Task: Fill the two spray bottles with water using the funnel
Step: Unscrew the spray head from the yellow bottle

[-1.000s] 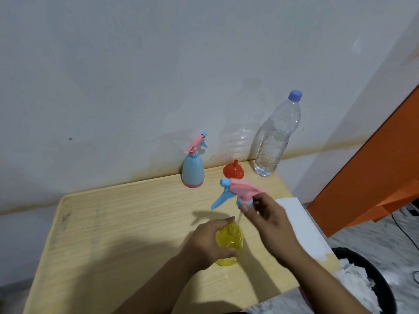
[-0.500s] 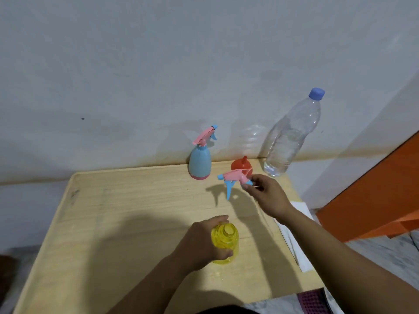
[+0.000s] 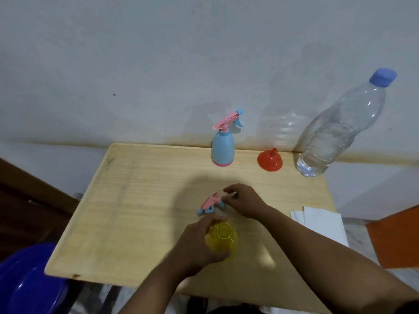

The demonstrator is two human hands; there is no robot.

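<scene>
my left hand grips the open yellow spray bottle near the table's front edge. my right hand pinches the pink-and-blue sprayer head, low at the tabletop just beyond it. far back: blue spray bottle, red funnel upside down, water bottle rightmost.

The table is pale wood-grain, matt and smooth. The yellow bottle is translucent glossy plastic; the water bottle clear, ribbed, shiny plastic. The funnel and blue spray bottle look like smooth opaque plastic. The wall is matt.
</scene>
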